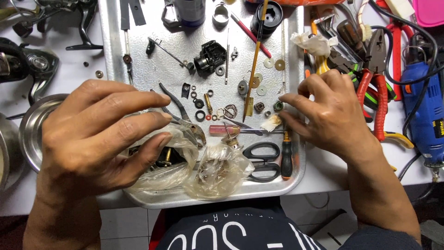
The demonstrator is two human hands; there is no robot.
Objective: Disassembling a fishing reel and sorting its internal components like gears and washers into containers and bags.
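My left hand hovers over the near left of a metal tray, its fingers spread and resting on a clear plastic bag with dark parts inside. My right hand sits at the tray's right edge, its fingertips touching a small round green-grey part. A small pale scrap lies just under those fingers. A second crumpled clear bag lies between my hands at the tray's near edge. Several washers, rings and screws are scattered over the tray's middle.
Black scissors, a small screwdriver, needle-nose pliers and a long brush lie in the tray. Red-handled pliers and a blue rotary tool lie on the right. A steel bowl and fishing reels stand left.
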